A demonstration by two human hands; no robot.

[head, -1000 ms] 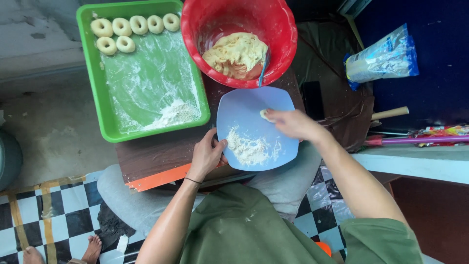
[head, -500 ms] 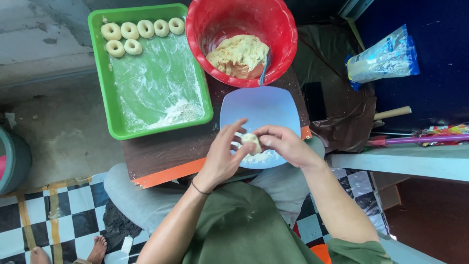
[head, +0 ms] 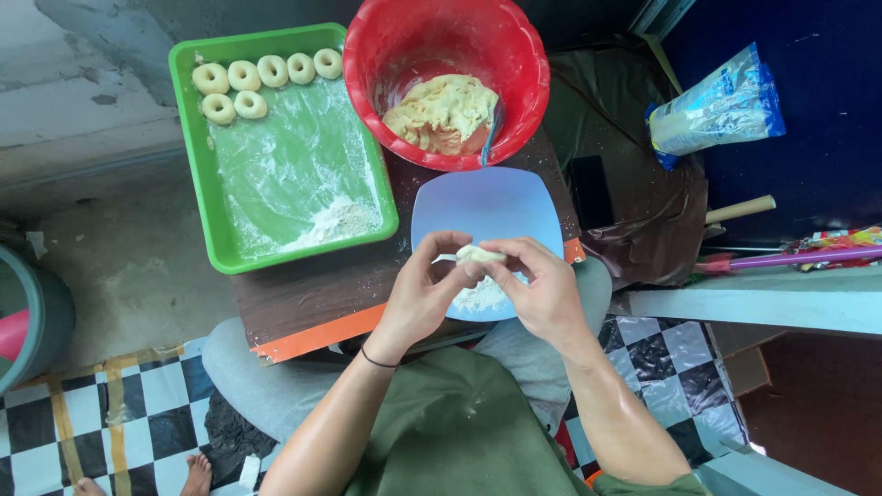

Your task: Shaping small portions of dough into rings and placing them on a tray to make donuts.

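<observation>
My left hand (head: 424, 294) and my right hand (head: 539, 285) meet over a pale blue square plate (head: 491, 204), pinching a small piece of pale dough (head: 478, 253) between their fingers. A little flour lies on the plate under the hands. Beyond the plate stands a red bowl (head: 395, 64) holding a yellowish lump of dough (head: 441, 112) with a utensil handle stuck in it. To the left is a green tray (head: 197, 174) dusted with flour, carrying several ring-shaped dough pieces (head: 262, 75) along its far edge.
All this rests on a dark wooden board (head: 303, 298) across my lap. A plastic bag of flour (head: 717, 110) lies at the right, near a wooden handle (head: 740, 209). A dark phone (head: 590, 191) sits beside the plate. Checkered floor is below.
My right hand left the plate's far edge and came back toward me. Both hands joined around the dough piece and now hold it a bit higher over the plate.
</observation>
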